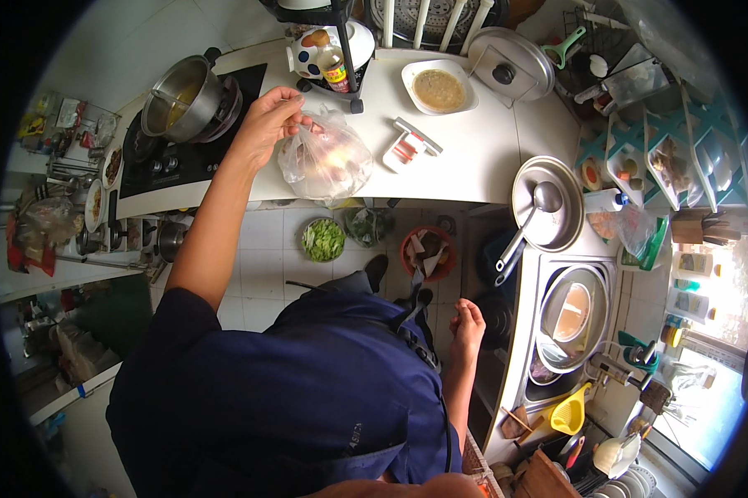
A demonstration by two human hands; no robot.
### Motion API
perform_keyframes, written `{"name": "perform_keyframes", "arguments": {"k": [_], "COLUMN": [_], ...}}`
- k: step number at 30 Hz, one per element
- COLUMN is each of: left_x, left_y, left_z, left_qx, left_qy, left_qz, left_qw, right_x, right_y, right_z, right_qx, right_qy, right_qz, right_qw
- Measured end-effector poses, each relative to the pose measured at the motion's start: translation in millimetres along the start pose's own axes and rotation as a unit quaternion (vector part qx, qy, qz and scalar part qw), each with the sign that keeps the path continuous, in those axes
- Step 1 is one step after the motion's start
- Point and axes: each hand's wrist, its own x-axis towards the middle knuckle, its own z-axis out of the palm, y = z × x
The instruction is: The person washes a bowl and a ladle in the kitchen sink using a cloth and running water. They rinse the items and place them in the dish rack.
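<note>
My left hand [273,121] pinches the gathered top of a clear plastic bag [328,163]. The bag rests near the front edge of the white countertop [473,174], and its pale and reddish contents are blurred by the plastic. Down at my side hangs my right hand [468,325], fingers curled with nothing visible in them. Left of the bag, a steel pot [184,99] with yellowish liquid and a utensil in it sits on the black gas hob [175,168]. To the bag's right lies a small white and red plastic tool [410,147], perhaps a peeler or slicer.
Behind are a sauce bottle [332,65], a white bowl of brownish liquid [439,90] and a pot lid [511,65]. A steel pan [548,205] with a ladle stands right, beside the sink [607,274]. Chopped greens [323,239] and a red bin [429,274] are on the floor.
</note>
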Motion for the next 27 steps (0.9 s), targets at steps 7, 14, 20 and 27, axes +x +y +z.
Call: {"name": "perform_keyframes", "arguments": {"k": [7, 14, 20, 27], "left_x": [7, 10, 9, 4], "left_y": [-16, -26, -28, -21], "left_z": [-3, -4, 3, 7], "left_qx": [-0.003, -0.005, -0.003, 0.005], "left_qy": [-0.01, -0.014, -0.021, -0.042], "left_qz": [-0.018, -0.028, -0.036, -0.046], "left_qw": [1.0, 0.999, 0.999, 0.998], "right_x": [-2, -2, -5, -2], "right_y": [4, 6, -2, -1], "right_z": [-2, -3, 0, -1], "right_qx": [0.007, 0.007, 0.005, 0.004], "right_qy": [0.001, 0.003, 0.002, 0.006], "right_qz": [-0.003, -0.002, -0.003, -0.006], "right_qw": [1.0, 1.0, 1.0, 1.0]}}
